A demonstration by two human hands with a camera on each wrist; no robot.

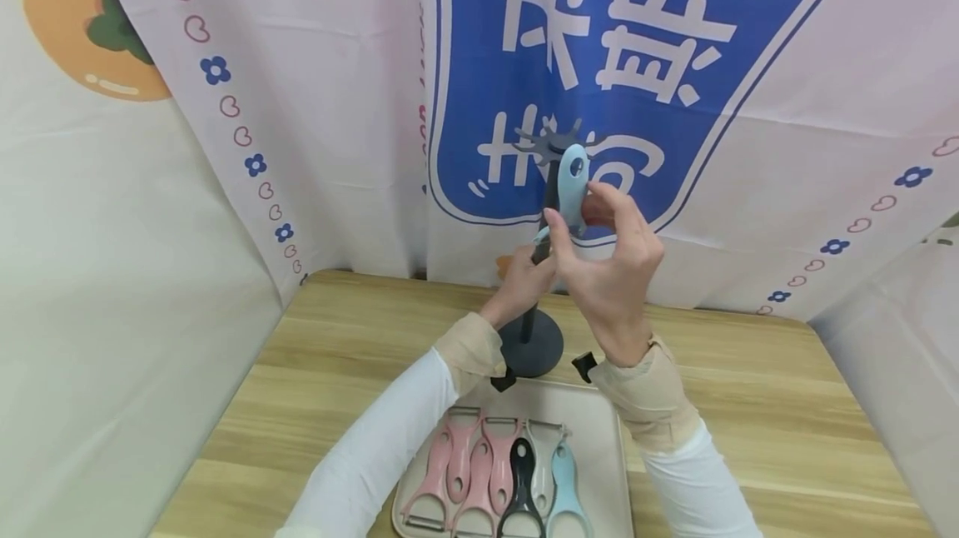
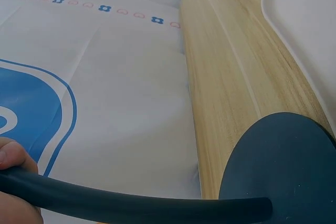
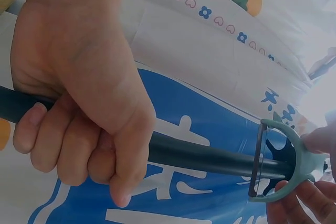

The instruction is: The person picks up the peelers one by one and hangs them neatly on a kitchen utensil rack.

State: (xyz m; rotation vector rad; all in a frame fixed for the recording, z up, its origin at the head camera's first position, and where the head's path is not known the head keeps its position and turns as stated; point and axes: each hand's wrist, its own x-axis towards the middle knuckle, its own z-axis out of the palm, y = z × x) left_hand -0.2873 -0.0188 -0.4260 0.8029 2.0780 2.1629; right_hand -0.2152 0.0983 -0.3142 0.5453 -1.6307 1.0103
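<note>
A dark stand (image 1: 530, 326) with a round base, a thin pole and a ring of hooks (image 1: 556, 142) on top rises behind the tray. My left hand (image 1: 524, 280) grips its pole; in the right wrist view the left fingers (image 3: 73, 150) curl round it. Up near the hooks, my right hand (image 1: 618, 271) pinches a light blue peeler (image 1: 573, 188) between thumb and fingers. The peeler's handle, with a hole at its end, points up beside the hooks. Its blade (image 3: 257, 158) shows in the right wrist view. Whether the handle touches a hook I cannot tell.
On the wooden table (image 1: 749, 388), a beige tray (image 1: 603, 438) holds several peelers: pink ones (image 1: 438, 471), a black one (image 1: 522, 471), a white one (image 1: 541, 459) and a light blue one (image 1: 564, 480). A printed cloth (image 1: 360, 146) hangs behind the stand.
</note>
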